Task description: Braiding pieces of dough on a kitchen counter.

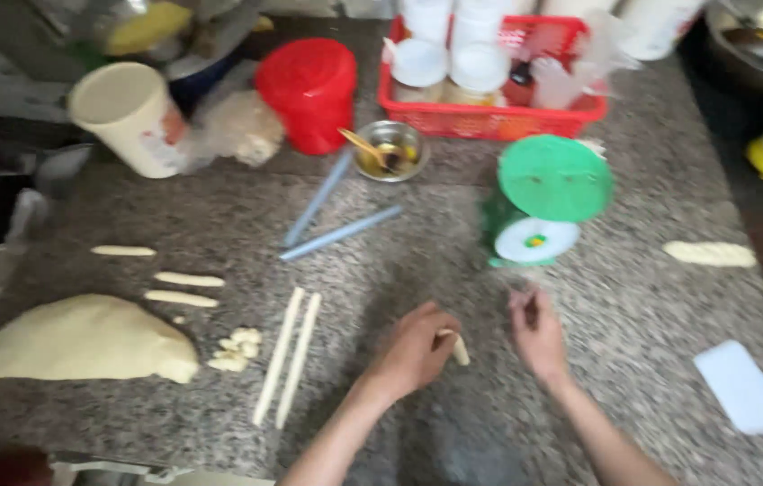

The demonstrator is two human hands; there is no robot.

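Observation:
My left hand (413, 351) is curled around a small piece of pale dough (460, 349) that sticks out past the fingertips, resting on the speckled granite counter (381, 288). My right hand (536, 333) hovers just to the right with its fingers apart and nothing in it. Two long thin dough ropes (287, 355) lie side by side to the left of my left hand. A big flat mound of dough (80, 340) sits at the near left, with small dough scraps (236, 351) beside it.
A green kitchen scale (543, 202) stands behind my hands. Two blue-grey sticks (332, 220), a small metal bowl (389, 151), a red tub (309, 90), a red basket (489, 117) of containers, a cream cup (130, 117), short dough strips (179, 288), a dough piece (710, 255) and a white scraper (746, 387) surround them.

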